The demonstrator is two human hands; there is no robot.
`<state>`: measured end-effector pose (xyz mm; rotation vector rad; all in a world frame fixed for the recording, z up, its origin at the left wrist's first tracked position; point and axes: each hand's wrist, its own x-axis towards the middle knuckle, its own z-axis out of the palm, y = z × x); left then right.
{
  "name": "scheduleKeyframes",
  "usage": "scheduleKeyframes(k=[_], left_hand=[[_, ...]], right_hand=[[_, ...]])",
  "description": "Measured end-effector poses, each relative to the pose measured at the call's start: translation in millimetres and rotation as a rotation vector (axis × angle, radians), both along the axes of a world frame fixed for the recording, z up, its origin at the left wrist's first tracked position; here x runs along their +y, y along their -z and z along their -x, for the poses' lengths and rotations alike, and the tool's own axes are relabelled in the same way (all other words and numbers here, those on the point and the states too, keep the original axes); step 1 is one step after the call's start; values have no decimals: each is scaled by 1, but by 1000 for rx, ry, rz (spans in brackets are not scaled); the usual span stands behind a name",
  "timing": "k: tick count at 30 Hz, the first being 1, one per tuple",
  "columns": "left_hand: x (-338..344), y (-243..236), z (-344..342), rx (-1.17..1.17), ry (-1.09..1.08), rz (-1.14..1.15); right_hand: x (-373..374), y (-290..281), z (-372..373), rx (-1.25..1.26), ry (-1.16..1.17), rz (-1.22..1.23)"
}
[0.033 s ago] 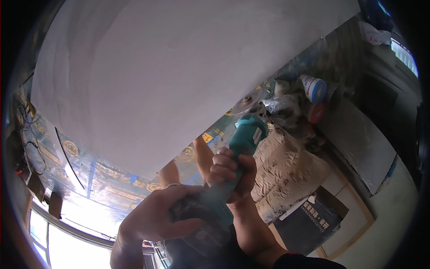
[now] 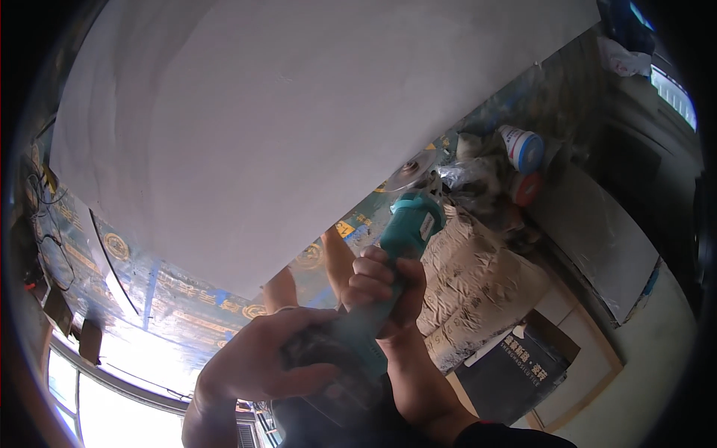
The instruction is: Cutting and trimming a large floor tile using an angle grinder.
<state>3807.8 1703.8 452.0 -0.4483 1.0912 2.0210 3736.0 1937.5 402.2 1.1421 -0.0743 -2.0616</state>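
A teal angle grinder (image 2: 407,224) slants up from my body, its round cutting disc (image 2: 411,170) at the lower right edge of a large, smooth grey slab (image 2: 261,119). My right hand (image 2: 385,291) is wrapped round the grinder's body near its head. Farther back, my left hand (image 2: 272,358) grips the rear of the tool, thumb and fingers round its dark end. The disc overlaps the slab's edge in the picture; how deep it sits there I cannot tell. Haze blurs the rear of the grinder.
Right of the grinder lie a crumpled brown paper sack (image 2: 478,280) and a black printed box (image 2: 515,369). Beyond them are a white-and-blue tub (image 2: 526,151) and clear plastic wrapping (image 2: 470,179). Bare legs (image 2: 340,257) show under the slab's edge. Dark cables (image 2: 52,243) hang at far left.
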Motion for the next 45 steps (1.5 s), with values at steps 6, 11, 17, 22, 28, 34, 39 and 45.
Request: scheduleKeyframes(k=[6, 11, 17, 22, 28, 34, 39, 45], left_hand=[[-6, -1, -34, 8, 14, 8], [-5, -4, -58, 40, -29, 17], [-12, 1, -78, 41, -17, 23], [-20, 1, -89, 33, -46, 20], [-29, 2, -109, -5, -7, 35], [-36, 3, -129, -10, 1, 57], [-38, 3, -147, -5, -26, 80], [-45, -3, -154, -8, -28, 68]], right_hand=[[-5, -1, -32, -6, -10, -12], [-7, -6, -54, 6, -11, -23], [-13, -2, -72, -6, -22, -45], [-18, 0, -87, 23, -50, -57], [-25, 3, -108, 12, -58, -65], [-33, 0, -125, 8, -76, -93], [-35, 2, -142, -5, -78, -84], [-40, -1, -158, -22, -49, -53]])
